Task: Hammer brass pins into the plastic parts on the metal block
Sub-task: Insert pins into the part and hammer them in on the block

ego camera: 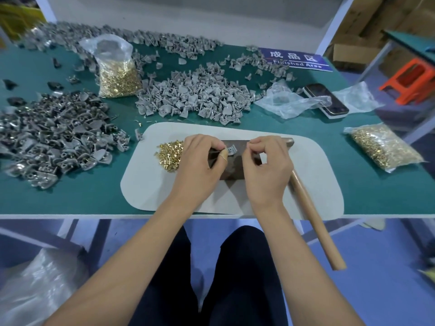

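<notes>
Upright bag [117, 74]: about half full of brass pins.
Loose pins [169, 155]: heaped on mat, touching left hand.
Left hand [200, 161]: pinches plastic part [231, 149] on metal block [231, 170].
Right hand [266, 165]: fingertips pinched; contents unclear.
Flat bag [382, 147]: brass pins.

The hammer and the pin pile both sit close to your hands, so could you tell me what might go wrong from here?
1. The hammer lies on the pad with its handle hanging past the table edge; a nudge from the right hand could tip it off.
2. The left hand rests beside the loose brass pins and could scatter them.
</notes>
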Demonstrator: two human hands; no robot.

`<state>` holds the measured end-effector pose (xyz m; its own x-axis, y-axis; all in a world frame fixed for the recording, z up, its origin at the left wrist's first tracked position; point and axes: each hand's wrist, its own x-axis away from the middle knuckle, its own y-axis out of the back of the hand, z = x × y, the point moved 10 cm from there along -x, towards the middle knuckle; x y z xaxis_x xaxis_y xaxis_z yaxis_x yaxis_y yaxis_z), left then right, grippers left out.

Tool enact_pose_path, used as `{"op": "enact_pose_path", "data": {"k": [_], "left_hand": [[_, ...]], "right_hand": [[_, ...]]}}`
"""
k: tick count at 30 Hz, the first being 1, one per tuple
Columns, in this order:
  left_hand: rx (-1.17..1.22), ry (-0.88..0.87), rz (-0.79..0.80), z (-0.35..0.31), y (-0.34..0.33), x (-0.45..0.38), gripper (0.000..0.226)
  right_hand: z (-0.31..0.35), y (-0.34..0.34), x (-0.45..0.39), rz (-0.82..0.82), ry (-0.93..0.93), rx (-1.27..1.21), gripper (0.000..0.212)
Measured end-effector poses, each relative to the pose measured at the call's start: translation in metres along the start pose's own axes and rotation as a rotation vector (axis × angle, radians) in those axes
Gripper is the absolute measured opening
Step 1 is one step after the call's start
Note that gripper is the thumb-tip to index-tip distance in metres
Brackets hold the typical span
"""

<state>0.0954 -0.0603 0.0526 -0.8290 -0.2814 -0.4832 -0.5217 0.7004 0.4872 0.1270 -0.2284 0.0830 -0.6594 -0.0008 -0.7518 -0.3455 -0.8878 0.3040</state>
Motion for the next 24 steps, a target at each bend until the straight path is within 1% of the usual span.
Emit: {"op": "enact_pose_path", "data": {"k": [3, 5, 6, 8, 11, 15, 20, 24], "left_hand": [[0.015, 0.0, -0.006, 0.001, 0.0, 0.0, 0.005], [0.014, 0.0, -0.008, 0.002, 0.0, 0.0, 0.006], [0.012, 0.003, -0.009, 0.002, 0.0, 0.0, 0.006], [0.009, 0.001, -0.013, 0.003, 0.0, -0.001, 0.006], [0.0, 0.005, -0.01, 0.004, -0.001, -0.001, 0.005], [-0.014, 0.005, -0.006, 0.003, -0.001, 0.0, 0.007], [-0.043, -0.021, -0.014, -0.001, 0.001, 0.0, 0.006], [-0.109, -0.043, -0.004, -0.006, -0.003, 0.0, 0.007]], "right_hand": [[-0.006, -0.005, 0.001, 0.043, -0.095, 0.004, 0.015], [-0.009, -0.008, 0.0, 0.074, -0.157, -0.022, 0.02], [-0.006, -0.009, -0.001, 0.091, -0.136, -0.021, 0.021], [0.003, -0.012, -0.002, 0.126, -0.05, -0.001, 0.015], [0.007, -0.014, -0.003, 0.149, -0.001, -0.009, 0.015], [0.006, -0.023, 0.0, 0.225, -0.006, -0.052, 0.014], [-0.004, -0.021, -0.003, 0.215, -0.036, -0.02, 0.01], [-0.004, -0.034, 0.001, 0.298, -0.025, 0.054, 0.006]]}}
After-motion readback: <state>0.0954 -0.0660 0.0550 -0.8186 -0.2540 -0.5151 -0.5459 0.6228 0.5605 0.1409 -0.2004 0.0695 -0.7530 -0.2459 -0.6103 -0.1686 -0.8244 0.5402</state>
